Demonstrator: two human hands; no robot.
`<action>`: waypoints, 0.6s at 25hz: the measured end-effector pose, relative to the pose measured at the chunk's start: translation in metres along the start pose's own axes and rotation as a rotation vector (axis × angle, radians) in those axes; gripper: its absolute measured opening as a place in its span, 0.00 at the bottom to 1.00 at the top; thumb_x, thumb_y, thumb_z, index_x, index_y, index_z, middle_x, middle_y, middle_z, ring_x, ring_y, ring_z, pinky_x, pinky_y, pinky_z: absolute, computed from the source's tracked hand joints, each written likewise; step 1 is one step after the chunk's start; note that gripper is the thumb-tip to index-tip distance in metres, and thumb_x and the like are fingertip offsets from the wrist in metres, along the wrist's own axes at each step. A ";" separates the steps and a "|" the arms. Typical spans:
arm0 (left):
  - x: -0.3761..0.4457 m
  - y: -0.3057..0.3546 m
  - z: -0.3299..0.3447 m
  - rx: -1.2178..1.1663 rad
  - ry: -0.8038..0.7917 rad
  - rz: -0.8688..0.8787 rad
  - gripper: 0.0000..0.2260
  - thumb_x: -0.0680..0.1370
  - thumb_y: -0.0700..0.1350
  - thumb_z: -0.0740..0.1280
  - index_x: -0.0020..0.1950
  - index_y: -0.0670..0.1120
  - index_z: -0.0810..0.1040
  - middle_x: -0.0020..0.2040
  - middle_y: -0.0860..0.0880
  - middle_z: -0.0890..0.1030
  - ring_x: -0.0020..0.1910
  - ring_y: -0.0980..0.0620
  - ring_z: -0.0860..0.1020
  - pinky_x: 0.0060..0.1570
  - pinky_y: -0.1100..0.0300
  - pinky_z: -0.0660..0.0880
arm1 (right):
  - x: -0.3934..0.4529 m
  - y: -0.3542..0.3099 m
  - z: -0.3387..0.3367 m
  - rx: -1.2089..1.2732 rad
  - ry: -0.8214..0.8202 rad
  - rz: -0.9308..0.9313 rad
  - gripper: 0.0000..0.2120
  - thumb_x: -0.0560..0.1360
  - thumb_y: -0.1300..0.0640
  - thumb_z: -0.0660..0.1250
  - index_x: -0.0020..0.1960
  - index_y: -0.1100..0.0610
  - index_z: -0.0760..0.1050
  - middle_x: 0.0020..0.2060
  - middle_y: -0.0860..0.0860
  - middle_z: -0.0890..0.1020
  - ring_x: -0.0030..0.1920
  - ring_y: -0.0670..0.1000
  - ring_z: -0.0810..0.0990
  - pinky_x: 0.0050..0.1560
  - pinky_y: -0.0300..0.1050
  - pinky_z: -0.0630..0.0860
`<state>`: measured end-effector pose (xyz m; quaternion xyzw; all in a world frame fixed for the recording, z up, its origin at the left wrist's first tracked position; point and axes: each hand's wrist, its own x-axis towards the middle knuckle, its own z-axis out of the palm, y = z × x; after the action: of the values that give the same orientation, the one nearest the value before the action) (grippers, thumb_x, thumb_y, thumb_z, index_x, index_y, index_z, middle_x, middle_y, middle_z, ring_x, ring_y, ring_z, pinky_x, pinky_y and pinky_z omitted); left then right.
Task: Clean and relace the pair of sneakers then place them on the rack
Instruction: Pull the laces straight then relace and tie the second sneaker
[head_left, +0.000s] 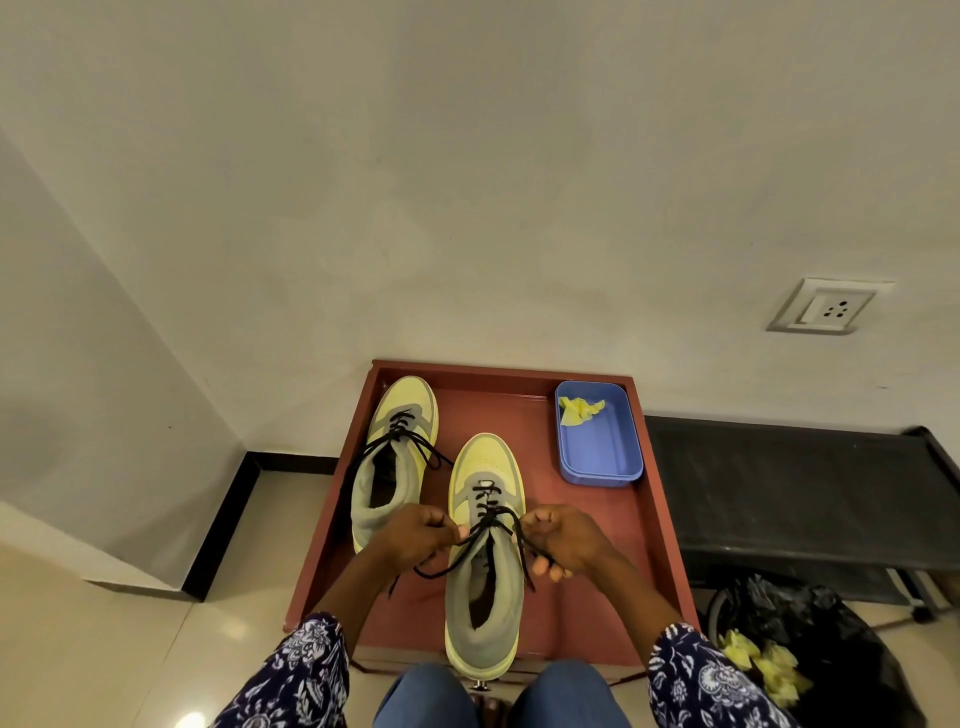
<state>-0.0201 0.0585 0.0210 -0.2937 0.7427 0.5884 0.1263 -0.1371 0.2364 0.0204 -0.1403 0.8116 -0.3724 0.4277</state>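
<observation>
near sneaker, red table: left hand and right hand each pinch its black lace. far left sneaker, laced. far right, blue tray with yellow cloth.

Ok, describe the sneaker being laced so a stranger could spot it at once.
Find the reddish-brown tray against the wall, with a blue tub in its far right corner. Two yellow-and-grey sneakers stand on it; take the nearer sneaker, in the middle. Unlike the far sneaker, its black lace ends are pinched by the left hand and right hand.
</observation>
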 end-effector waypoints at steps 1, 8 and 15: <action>0.000 0.001 0.001 0.047 0.007 0.015 0.10 0.76 0.44 0.67 0.35 0.45 0.73 0.29 0.49 0.71 0.24 0.58 0.66 0.26 0.68 0.65 | 0.000 0.000 0.000 -0.005 0.012 -0.016 0.07 0.78 0.55 0.61 0.43 0.50 0.77 0.26 0.52 0.81 0.20 0.45 0.71 0.20 0.34 0.66; 0.003 0.005 0.012 0.198 0.077 0.092 0.06 0.80 0.40 0.58 0.42 0.44 0.68 0.34 0.52 0.70 0.30 0.58 0.66 0.28 0.70 0.64 | 0.008 -0.003 0.010 -0.308 0.126 -0.222 0.13 0.71 0.52 0.70 0.30 0.45 0.73 0.30 0.46 0.76 0.30 0.46 0.73 0.36 0.39 0.70; 0.011 0.009 0.019 0.270 0.128 0.188 0.11 0.76 0.41 0.65 0.35 0.52 0.70 0.34 0.55 0.73 0.37 0.54 0.72 0.42 0.60 0.70 | 0.010 -0.010 0.020 -0.185 0.117 -0.225 0.09 0.74 0.59 0.66 0.37 0.48 0.73 0.40 0.49 0.79 0.42 0.49 0.76 0.41 0.38 0.71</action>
<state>-0.0369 0.0750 0.0168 -0.2402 0.8457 0.4726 0.0618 -0.1282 0.2144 0.0140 -0.2472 0.8452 -0.3490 0.3205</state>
